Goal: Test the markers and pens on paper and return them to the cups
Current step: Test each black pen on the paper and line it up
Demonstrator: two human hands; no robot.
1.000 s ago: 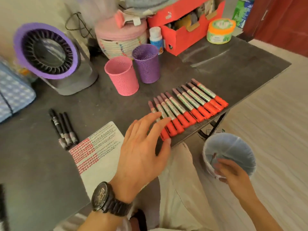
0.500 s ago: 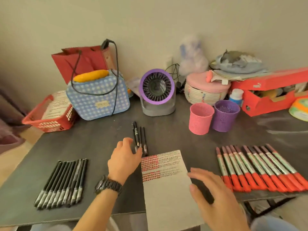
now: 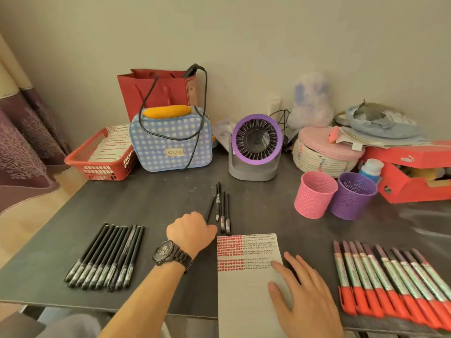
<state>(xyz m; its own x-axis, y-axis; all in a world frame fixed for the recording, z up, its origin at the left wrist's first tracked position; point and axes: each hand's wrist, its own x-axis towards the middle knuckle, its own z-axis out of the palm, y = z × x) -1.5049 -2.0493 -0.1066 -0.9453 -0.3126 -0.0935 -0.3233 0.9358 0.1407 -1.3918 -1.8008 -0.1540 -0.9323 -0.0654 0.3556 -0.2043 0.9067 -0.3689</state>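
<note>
Fingers curled, my left hand (image 3: 192,231) grips one thin black pen (image 3: 211,208) that slants up out of the small group of black pens (image 3: 224,211) just above the paper. The paper (image 3: 240,293) lies at the table's front edge, its top covered in red and black test marks. My right hand (image 3: 303,295) rests flat on the paper's right side with straight fingers. A row of several black pens (image 3: 107,257) lies at the left. Several red-capped markers (image 3: 390,284) lie in a row at the right. The pink cup (image 3: 314,198) and purple cup (image 3: 351,200) stand side by side behind them.
Along the back of the dark table (image 3: 268,215) stand a red basket (image 3: 102,159), a blue checked bag (image 3: 170,145), a purple fan (image 3: 255,147), a woven pink-lidded basket (image 3: 327,154) and a red shoebox (image 3: 415,176). A curtain (image 3: 22,154) hangs at the far left.
My left hand has closed round one pen from the small group and tilted it. My right hand has settled flat onto the paper. The view has moved slightly closer.
</note>
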